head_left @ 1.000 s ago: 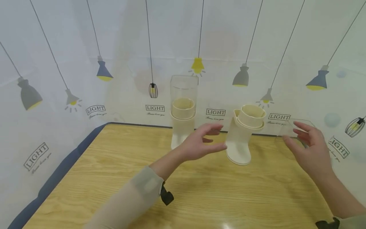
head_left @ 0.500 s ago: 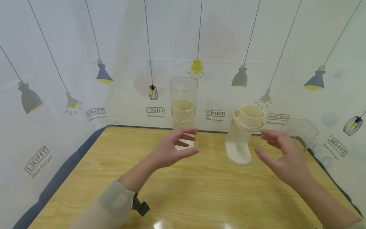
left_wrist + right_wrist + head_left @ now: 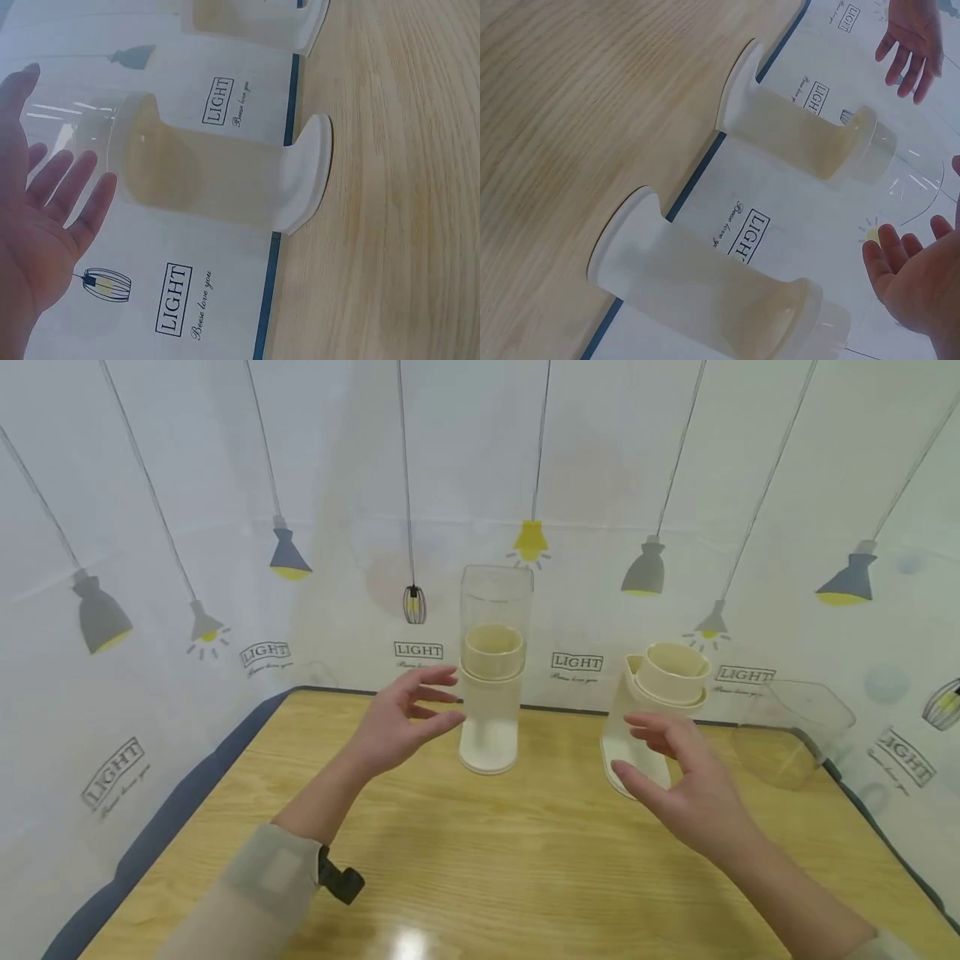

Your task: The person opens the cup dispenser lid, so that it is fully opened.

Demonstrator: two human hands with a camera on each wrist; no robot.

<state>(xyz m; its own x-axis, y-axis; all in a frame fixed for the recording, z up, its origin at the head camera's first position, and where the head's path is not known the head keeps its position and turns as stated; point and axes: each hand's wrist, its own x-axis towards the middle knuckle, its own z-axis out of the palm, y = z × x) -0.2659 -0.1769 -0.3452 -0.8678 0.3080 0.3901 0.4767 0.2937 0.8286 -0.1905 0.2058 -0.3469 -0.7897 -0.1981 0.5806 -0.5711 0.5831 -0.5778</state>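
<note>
Two cream plastic stands, each with a rounded foot and a round collar on top, are upright at the back of the table. A clear square-sided container (image 3: 497, 597) sits over the collar of the left stand (image 3: 490, 722). Beside that stand, on its left, my left hand (image 3: 393, 727) is raised with loosely bent fingers and holds nothing. My right hand (image 3: 690, 785) hovers before the right stand (image 3: 617, 739), covering part of it; its fingers are spread and hold nothing. The right stand's collar (image 3: 675, 672) is uncovered. Further right, a second clear container (image 3: 798, 739) rests on the table.
The wooden table (image 3: 480, 877) has a dark blue edge strip (image 3: 168, 810) along its border. A white curtain (image 3: 330, 460) printed with lamps hangs close behind the stands. Black straps (image 3: 341, 877) show at the left sleeve.
Both hands have moved left. My right hand has left the clear container at the right and is now before the right stand; my left hand has drawn back past the left stand.
</note>
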